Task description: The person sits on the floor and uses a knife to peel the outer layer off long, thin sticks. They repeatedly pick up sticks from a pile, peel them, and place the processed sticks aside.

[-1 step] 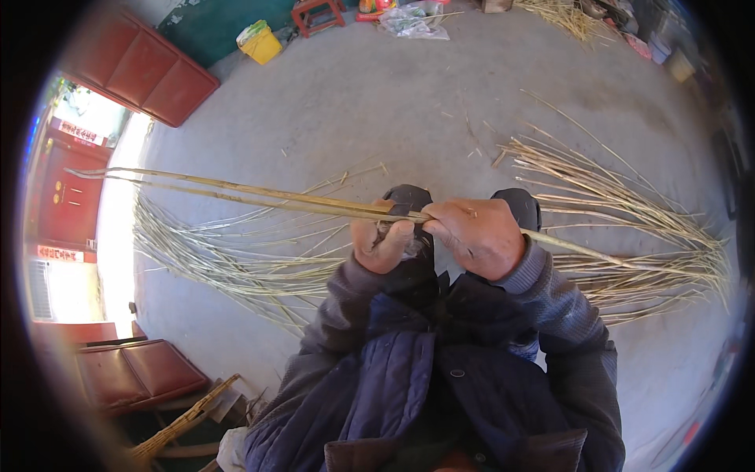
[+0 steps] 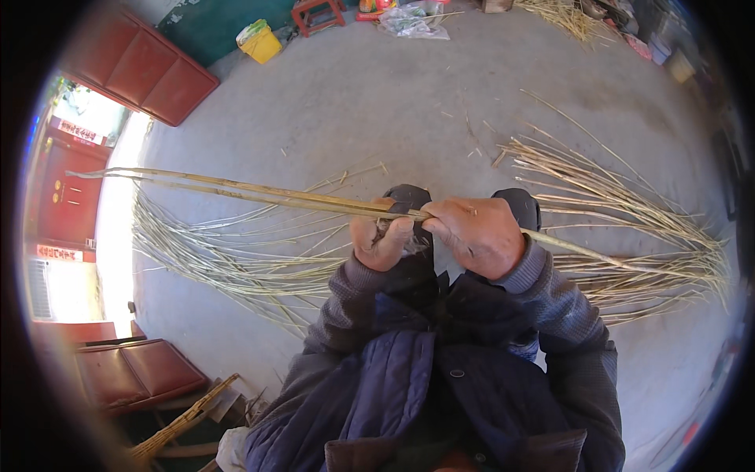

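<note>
A long, thin yellowish stalk (image 2: 267, 190) lies across both my hands above my knees. Left of the hands it parts into two long strips; to the right it runs on as one rounded piece past my wrist. My left hand (image 2: 381, 247) is closed around the strips, thumb uppermost. Something greyish sits by its fingers, too unclear to name. Close beside it, my right hand (image 2: 476, 236) grips the unsplit part, palm down, thumb and forefinger near the point where the stalk divides. Its other fingers are hidden beneath.
Loose thin stalks (image 2: 236, 252) lie on the concrete floor to the left, and a thicker bundle (image 2: 629, 204) fans out on the right. A yellow bucket (image 2: 260, 44), a red stool (image 2: 317, 16) and a plastic bag (image 2: 413, 21) stand along the far wall. Red padded seats (image 2: 141, 374) are at the left.
The far left ends of the strips have shifted very slightly. Both hands keep their place and grip.
</note>
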{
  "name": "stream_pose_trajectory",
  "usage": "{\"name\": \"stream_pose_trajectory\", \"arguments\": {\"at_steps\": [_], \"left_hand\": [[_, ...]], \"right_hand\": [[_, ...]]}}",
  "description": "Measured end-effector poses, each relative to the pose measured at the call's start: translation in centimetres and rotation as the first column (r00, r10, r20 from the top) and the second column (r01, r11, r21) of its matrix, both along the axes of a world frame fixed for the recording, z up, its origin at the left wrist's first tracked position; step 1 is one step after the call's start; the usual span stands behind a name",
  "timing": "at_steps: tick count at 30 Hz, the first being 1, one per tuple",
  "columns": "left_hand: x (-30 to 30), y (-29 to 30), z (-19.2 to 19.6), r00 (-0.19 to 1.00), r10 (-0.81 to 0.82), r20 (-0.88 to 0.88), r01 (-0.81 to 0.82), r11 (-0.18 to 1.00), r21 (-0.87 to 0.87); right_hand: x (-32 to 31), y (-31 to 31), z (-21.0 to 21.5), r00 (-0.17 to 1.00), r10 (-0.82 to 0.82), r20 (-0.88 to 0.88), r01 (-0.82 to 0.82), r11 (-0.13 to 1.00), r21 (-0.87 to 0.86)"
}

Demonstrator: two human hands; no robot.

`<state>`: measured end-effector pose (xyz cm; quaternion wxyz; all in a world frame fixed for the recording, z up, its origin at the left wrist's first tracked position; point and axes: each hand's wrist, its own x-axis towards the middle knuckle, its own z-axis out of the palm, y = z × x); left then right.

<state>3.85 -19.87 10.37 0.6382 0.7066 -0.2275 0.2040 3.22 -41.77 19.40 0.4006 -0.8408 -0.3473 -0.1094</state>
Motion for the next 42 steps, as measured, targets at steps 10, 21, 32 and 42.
{"name": "stream_pose_trajectory", "arguments": {"at_steps": [10,21,32,42], "left_hand": [[0.0,-0.8,0.0,0.995,0.094,-0.039,-0.091,0.994,0.064],[0.1,-2.3,-1.3,0.961,-0.019,-0.276,-0.042,0.976,-0.215],[1.2,-2.8,-2.8,0.971,-0.019,-0.240,-0.063,0.942,-0.331],[2.0,-0.7,-5.3,0.878,-0.066,-0.475,-0.119,0.930,-0.349]], "right_hand": [[0.8,1.1,-1.0,0.998,-0.007,-0.065,0.006,1.000,-0.012],[1.0,2.0,0.2,0.975,-0.146,-0.170,0.095,0.955,-0.280],[1.6,4.4,-0.6,0.980,-0.170,-0.104,0.120,0.921,-0.372],[3.6,4.6,-1.8,0.960,-0.188,-0.205,0.094,0.913,-0.397]]}}
